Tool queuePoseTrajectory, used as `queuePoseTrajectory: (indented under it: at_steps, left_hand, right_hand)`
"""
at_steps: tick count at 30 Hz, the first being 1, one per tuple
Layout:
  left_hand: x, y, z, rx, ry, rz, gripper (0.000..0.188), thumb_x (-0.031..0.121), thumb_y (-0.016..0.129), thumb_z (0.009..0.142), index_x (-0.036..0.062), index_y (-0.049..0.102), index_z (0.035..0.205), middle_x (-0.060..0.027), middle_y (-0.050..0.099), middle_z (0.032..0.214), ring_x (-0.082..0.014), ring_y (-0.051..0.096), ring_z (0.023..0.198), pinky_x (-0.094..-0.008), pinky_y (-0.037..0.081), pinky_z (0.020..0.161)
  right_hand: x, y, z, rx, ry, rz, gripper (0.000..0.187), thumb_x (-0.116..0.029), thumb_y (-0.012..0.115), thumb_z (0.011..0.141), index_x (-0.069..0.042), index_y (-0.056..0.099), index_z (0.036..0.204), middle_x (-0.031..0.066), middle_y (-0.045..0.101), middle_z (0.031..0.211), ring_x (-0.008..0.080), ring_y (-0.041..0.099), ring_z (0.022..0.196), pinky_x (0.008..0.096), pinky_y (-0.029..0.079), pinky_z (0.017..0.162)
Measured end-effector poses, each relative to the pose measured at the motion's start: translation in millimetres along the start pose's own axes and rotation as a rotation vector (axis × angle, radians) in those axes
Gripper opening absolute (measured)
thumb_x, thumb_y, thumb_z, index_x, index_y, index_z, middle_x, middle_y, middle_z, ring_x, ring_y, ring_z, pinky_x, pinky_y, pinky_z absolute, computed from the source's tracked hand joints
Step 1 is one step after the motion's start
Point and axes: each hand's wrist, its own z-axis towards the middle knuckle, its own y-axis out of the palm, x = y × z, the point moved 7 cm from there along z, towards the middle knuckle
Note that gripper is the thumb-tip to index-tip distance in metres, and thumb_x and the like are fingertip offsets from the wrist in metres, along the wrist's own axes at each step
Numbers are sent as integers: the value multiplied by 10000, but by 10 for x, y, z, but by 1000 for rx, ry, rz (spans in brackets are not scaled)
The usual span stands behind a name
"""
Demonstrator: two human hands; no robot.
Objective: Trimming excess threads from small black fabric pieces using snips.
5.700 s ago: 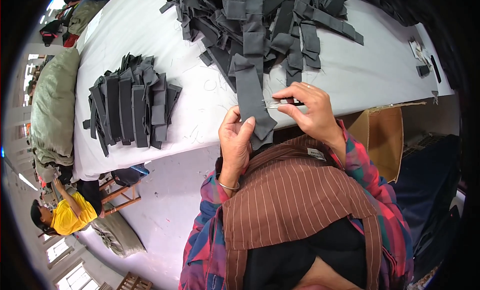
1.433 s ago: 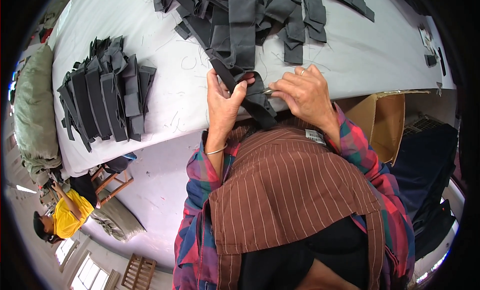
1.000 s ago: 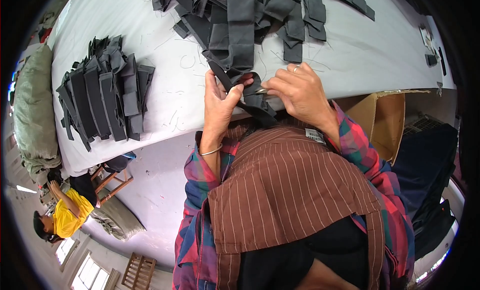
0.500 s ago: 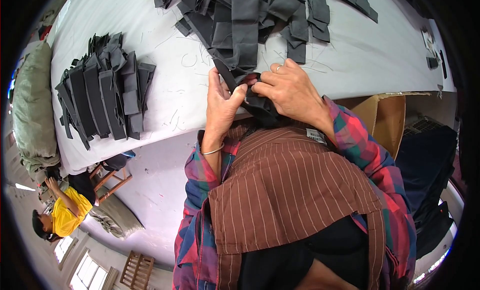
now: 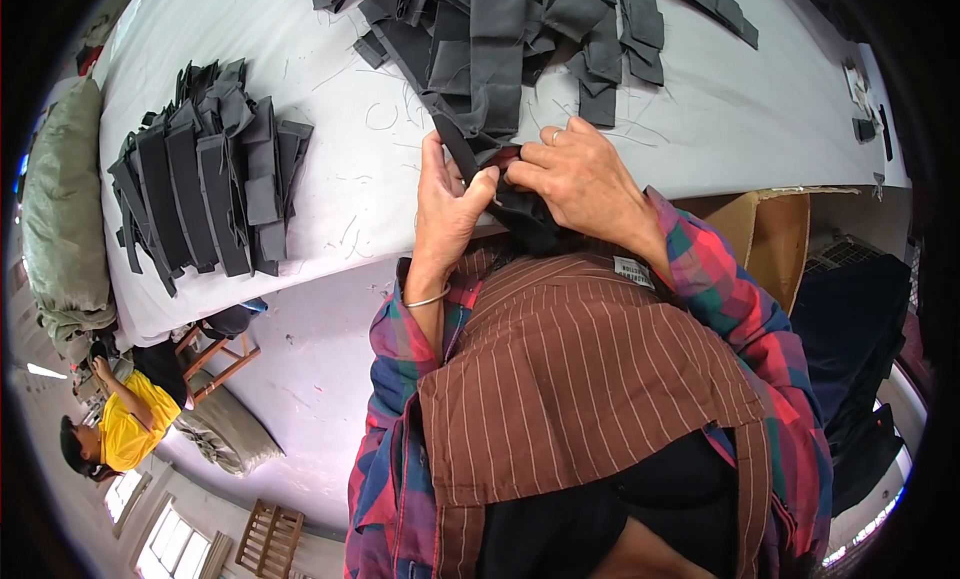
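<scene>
At the table's near edge, both of my hands grip one dark fabric strip (image 5: 522, 219). My left hand (image 5: 447, 201) pinches it between thumb and fingers, with a bangle at the wrist. Opposite it, my right hand (image 5: 583, 179), wearing a ring, has its fingertips pressed closed on the same cloth. Part of the strip hangs down against my brown striped apron (image 5: 590, 359). Just beyond my hands lies a loose heap of dark grey fabric strips (image 5: 497, 59), one reaching down to my fingers. What my fingertips do inside the folds is hidden.
A bundle of stacked dark strips (image 5: 205, 184) lies on the white table (image 5: 340, 169) to the left, among loose threads. A cardboard box (image 5: 778, 234) stands under the table's right side. Past the left end are a stuffed sack (image 5: 65, 199) and a person in yellow (image 5: 140, 419).
Both hands stay almost in place. My left thumb and the held cloth shift very slightly; the rest of the scene looks the same.
</scene>
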Motion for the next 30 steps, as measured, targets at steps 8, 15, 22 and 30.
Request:
queuePoseTrajectory:
  at_steps: [8, 15, 22, 30]
  left_hand:
    - [0, -50, -58, 23, -9, -76, 527, -10, 591, 810, 6, 338, 1272, -105, 540, 1123, -146, 552, 980, -260, 476, 778]
    - [528, -96, -544, -325, 87, -509, 565, 36, 604, 773, -11, 365, 1282, -130, 633, 914, -176, 616, 701, -266, 494, 646]
    - [253, -518, -426, -132, -153, 34, 518, 54, 561, 803, -25, 434, 1299, -118, 657, 905, -144, 632, 767, -233, 467, 673]
    - [1160, -1166, -498, 239, 172, 263, 572, 21, 637, 814, -54, 406, 1333, -53, 613, 988, -95, 565, 813, -229, 451, 710]
  right_hand:
    - [104, -105, -128, 32, 196, 289, 67, -157, 669, 760, -103, 636, 783, 20, 639, 755, 251, 598, 721, 357, 431, 655]
    - [294, -416, -534, 222, 576, 851, 145, -33, 577, 862, 14, 649, 980, 36, 645, 849, 69, 543, 764, 219, 430, 703]
    - [293, -452, -529, 313, 621, 820, 153, -70, 592, 888, -3, 633, 1019, -1, 628, 845, 64, 527, 764, 218, 433, 698]
    - [265, -165, -368, 194, 629, 677, 175, -87, 632, 833, -6, 634, 988, 98, 665, 889, 182, 622, 775, 280, 472, 715]
